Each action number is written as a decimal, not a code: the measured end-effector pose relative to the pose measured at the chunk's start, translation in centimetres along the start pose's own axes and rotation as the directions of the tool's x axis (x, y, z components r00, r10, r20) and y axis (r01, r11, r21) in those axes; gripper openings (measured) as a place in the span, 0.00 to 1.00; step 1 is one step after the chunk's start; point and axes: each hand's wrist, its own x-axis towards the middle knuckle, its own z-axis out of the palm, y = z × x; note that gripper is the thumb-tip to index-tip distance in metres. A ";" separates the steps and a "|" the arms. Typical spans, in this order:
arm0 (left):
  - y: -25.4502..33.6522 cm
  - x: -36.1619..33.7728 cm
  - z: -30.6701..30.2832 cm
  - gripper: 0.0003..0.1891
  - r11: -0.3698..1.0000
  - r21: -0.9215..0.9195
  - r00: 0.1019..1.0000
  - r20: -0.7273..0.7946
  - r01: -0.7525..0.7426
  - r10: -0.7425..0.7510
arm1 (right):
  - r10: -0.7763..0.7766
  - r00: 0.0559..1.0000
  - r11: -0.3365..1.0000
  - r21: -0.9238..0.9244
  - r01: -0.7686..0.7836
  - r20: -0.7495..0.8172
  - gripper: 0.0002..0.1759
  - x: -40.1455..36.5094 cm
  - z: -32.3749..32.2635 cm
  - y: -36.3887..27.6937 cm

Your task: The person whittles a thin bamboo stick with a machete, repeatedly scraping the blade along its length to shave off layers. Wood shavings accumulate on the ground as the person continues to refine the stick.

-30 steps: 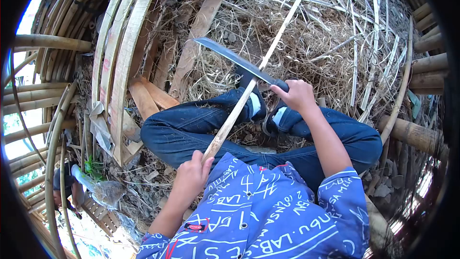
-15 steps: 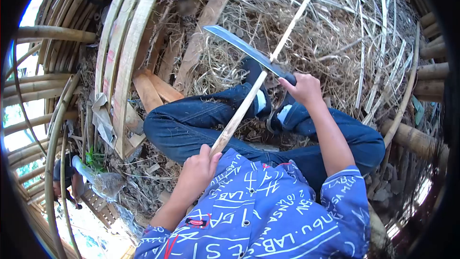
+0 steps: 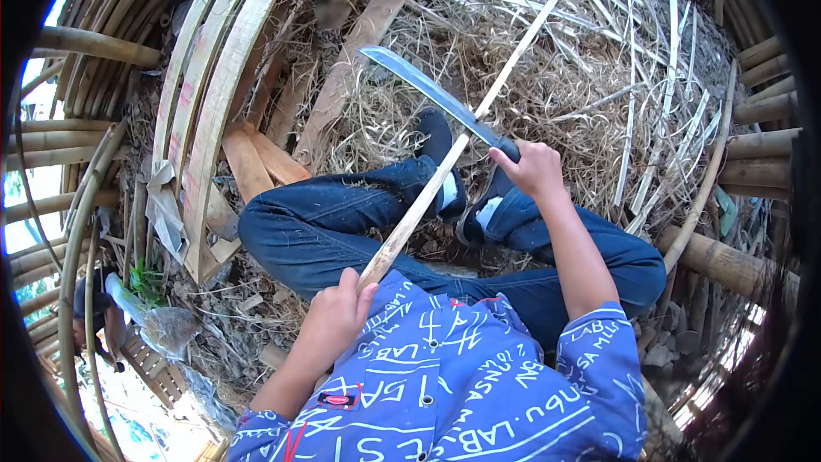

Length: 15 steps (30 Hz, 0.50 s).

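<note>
My left hand (image 3: pixel 335 316) fingers curl round the bamboo strip (image 3: pixel 428 197), right hand (image 3: pixel 534 168) fists the machete (image 3: pixel 419 85) across it; I fear a slip gashing the legs (image 3: pixel 325 222) beneath.

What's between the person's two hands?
In the head view, a bamboo strip runs from the left hand toward the right hand, which grips a knife, over the jeans-clad legs.

Ground (image 3: pixel 547 77) littered with dry bamboo shavings, 12 to 2 o'clock. Split bamboo slats (image 3: pixel 214 94) at 10. Stacked bamboo poles (image 3: pixel 761 128) at 3. Daylight (image 3: pixel 24 205) at 9.
</note>
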 end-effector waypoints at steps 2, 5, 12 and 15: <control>0.0 0.3 0.0 0.15 1.000 -0.015 1.000 -0.008 -0.005 0.005 | 0.013 1.000 1.000 0.028 -0.014 0.017 0.38 -0.7 -0.5 -0.9; 0.0 0.3 -0.4 0.16 1.000 -0.019 1.000 -0.020 -0.008 0.008 | -0.092 0.991 0.996 0.029 0.090 0.095 0.39 -2.7 -1.3 -2.3; -0.5 -0.4 0.0 0.14 0.999 -0.044 1.000 0.002 0.026 -0.026 | 0.073 0.993 0.997 -0.012 -0.072 0.093 0.39 -0.5 0.2 0.4; -0.9 -0.3 0.1 0.14 1.000 -0.017 0.999 -0.026 -0.018 0.018 | 0.070 0.995 0.994 0.077 -0.076 0.075 0.40 -1.6 -0.3 -1.3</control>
